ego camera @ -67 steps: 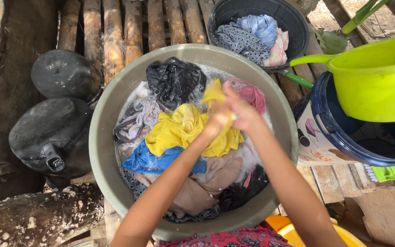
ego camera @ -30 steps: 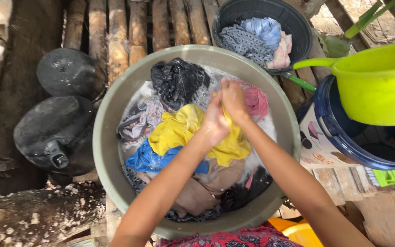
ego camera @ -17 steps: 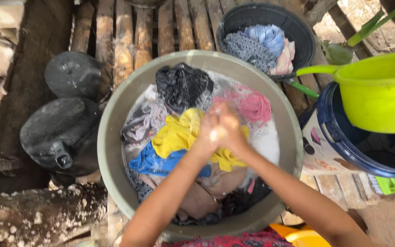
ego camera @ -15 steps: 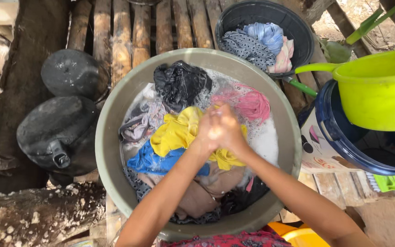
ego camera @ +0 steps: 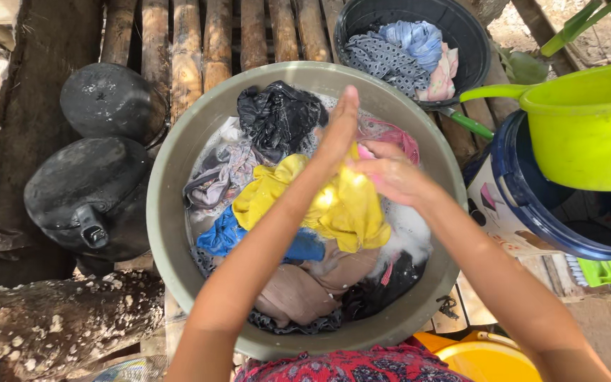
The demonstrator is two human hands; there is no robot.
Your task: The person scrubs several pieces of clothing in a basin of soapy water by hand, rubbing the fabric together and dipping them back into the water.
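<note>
Scrubbing a yellow garment [ego camera: 344, 212] w/ both hands over a big grey-green basin [ego camera: 171, 177] of soapy water. Left hand [ego camera: 339, 131] is flat, fingers straight and pointing away from the body, palm side pressed on the yellow cloth. Right hand [ego camera: 387, 173] is curled over the same cloth just beside the left, soapy, gripping a fold of it; exact finger hold is blurred. The yellow piece is bunched under and between the two hands, lifted partly out of the suds.

Judging progress: wash looks early to mid. Most of the load is unworked and soaking around the hands: a black garment [ego camera: 277, 117] beyond the left hand, a pink one [ego camera: 394, 134] just past the right, a blue one [ego camera: 228, 237] and a brown one [ego camera: 298, 290] nearer the body. A black tub [ego camera: 472, 42] farther out, beyond the right hand, holds a few wrung-looking pieces, so prob. some already done. Lime dipper [ego camera: 588, 124] sits on a blue bucket [ego camera: 510, 184] to the right of the right hand, well apart. Rinsing of the basin load appears not yet started.
</note>
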